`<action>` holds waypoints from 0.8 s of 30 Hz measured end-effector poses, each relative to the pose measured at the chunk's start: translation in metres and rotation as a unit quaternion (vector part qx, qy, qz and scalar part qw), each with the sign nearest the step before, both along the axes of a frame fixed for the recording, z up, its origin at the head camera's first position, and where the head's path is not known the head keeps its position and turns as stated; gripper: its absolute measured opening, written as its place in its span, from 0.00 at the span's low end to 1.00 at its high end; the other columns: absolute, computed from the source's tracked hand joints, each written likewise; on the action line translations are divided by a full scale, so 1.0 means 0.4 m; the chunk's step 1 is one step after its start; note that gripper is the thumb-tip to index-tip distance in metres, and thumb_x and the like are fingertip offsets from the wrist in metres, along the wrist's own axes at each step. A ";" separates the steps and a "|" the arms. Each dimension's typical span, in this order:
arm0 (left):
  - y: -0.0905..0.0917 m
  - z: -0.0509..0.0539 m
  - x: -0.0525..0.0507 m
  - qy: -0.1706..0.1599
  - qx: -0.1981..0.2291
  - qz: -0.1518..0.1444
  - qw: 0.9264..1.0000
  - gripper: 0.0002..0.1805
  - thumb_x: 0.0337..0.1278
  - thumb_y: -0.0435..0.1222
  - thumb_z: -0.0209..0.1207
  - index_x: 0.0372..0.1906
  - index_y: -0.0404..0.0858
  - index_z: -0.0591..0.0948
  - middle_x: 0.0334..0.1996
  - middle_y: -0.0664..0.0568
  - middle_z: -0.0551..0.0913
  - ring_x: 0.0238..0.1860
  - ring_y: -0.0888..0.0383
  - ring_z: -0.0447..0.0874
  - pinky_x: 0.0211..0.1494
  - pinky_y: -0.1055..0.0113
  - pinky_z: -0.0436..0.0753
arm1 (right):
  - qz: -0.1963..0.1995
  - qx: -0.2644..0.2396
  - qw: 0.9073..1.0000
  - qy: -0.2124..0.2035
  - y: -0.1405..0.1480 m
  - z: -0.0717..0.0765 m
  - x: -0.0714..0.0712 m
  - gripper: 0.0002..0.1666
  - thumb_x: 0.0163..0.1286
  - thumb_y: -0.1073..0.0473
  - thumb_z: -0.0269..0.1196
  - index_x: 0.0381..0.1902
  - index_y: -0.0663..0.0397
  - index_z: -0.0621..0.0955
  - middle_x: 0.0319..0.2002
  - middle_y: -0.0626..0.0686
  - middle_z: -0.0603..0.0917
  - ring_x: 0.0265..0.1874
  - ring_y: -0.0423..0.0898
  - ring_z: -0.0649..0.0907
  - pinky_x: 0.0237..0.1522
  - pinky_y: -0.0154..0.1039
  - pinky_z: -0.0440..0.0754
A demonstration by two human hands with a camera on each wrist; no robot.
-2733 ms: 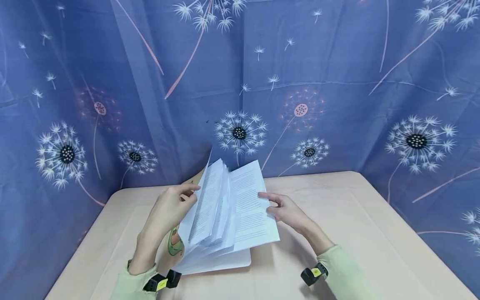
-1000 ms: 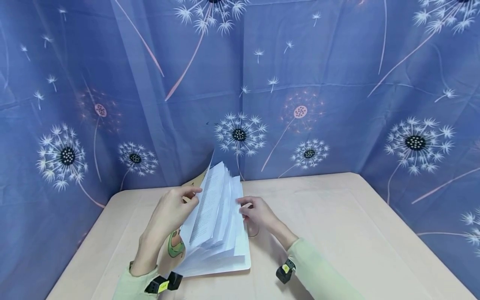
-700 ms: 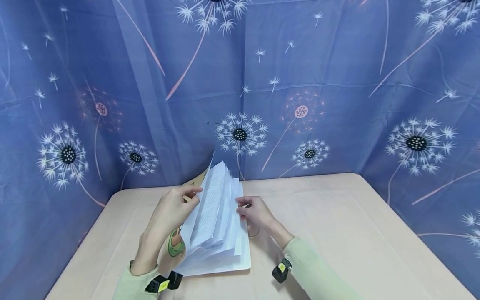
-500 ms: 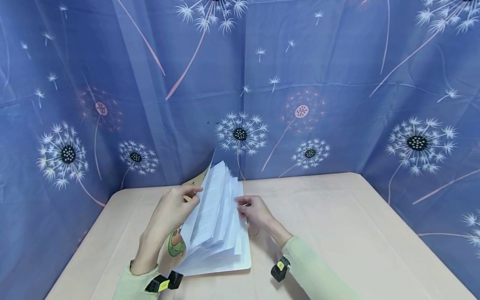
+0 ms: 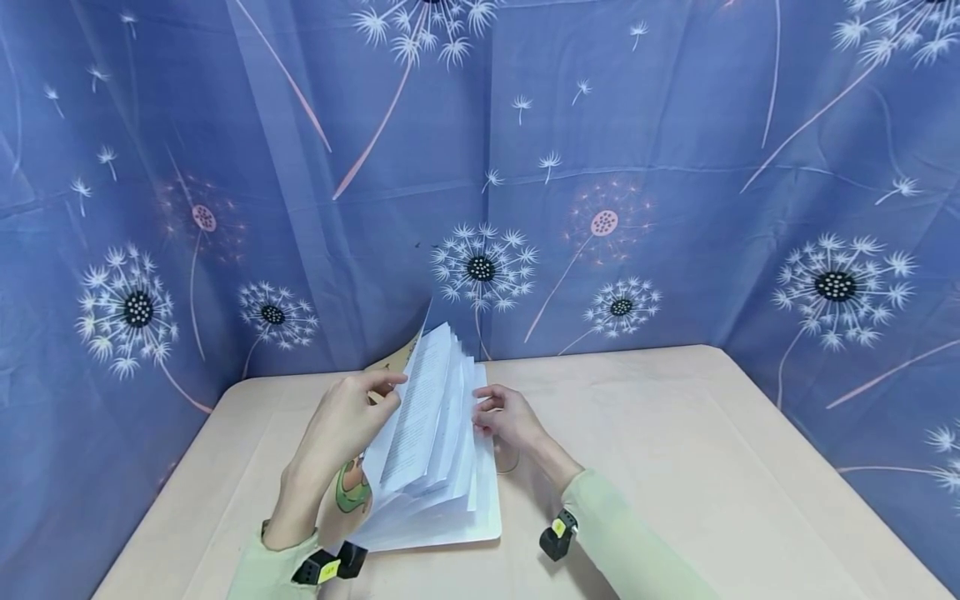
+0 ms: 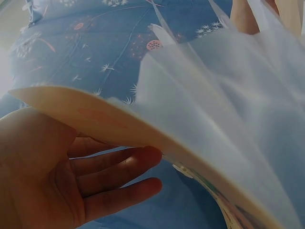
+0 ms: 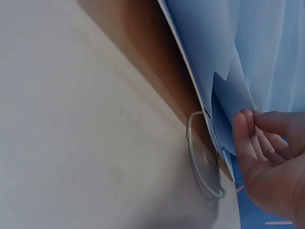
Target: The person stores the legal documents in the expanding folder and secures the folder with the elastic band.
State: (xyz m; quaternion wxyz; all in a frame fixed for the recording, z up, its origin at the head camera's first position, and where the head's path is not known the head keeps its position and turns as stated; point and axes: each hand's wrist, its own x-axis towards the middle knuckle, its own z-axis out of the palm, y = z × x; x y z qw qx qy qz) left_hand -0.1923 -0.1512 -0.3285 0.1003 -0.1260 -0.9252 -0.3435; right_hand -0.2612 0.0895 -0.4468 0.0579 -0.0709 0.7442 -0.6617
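Note:
A folder [image 5: 427, 529] stands partly open on the table, with printed paper sheets [image 5: 422, 404] and pale dividers fanned inside. Its tan cover [image 6: 114, 117], with a cartoon print, is raised on the left side. My left hand [image 5: 341, 429] grips that cover by its edge, the fingers lying along the outer face. At the opposite side, my right hand [image 5: 513, 421] pinches the edge of a page [image 7: 243, 90] between thumb and fingertips. An elastic loop [image 7: 193, 152] hangs from the folder's back panel below the right hand. How the inner sheets are attached is hidden.
The pale table [image 5: 660, 467] spreads out around the folder. A blue curtain [image 5: 675, 208] with dandelion prints hangs behind it and along both sides. Each wrist wears a small black camera [image 5: 328, 565] over a light green sleeve.
The right hand has moved left, bringing a printed sheet from the right in against the other pages. Lately its fingers shift only slightly. The left hand keeps its hold on the cover.

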 end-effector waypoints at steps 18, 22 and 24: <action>0.020 -0.021 -0.005 -0.023 0.006 -0.023 0.999 0.19 0.62 0.35 0.52 0.55 0.48 0.85 0.39 0.53 0.86 0.17 0.61 0.66 0.21 0.67 0.68 | 0.053 0.108 0.991 0.053 0.105 0.022 0.043 0.22 0.67 0.69 0.59 0.58 0.75 0.76 0.44 0.67 0.82 0.32 0.44 0.81 0.33 0.39 0.84; 0.035 -0.034 -0.013 -0.036 0.009 -0.040 0.998 0.19 0.62 0.36 0.54 0.56 0.48 0.84 0.39 0.53 0.85 0.20 0.61 0.70 0.23 0.68 0.70 | 0.081 0.122 0.989 0.039 0.131 0.023 0.058 0.23 0.67 0.67 0.59 0.59 0.73 0.75 0.48 0.67 0.81 0.27 0.43 0.79 0.28 0.34 0.80; 0.043 -0.041 -0.018 -0.045 0.012 -0.048 0.998 0.20 0.62 0.37 0.55 0.57 0.48 0.83 0.39 0.52 0.85 0.18 0.61 0.70 0.21 0.68 0.70 | 0.090 0.128 0.987 0.028 0.142 0.023 0.067 0.24 0.67 0.67 0.60 0.60 0.71 0.76 0.49 0.66 0.80 0.26 0.43 0.78 0.27 0.33 0.80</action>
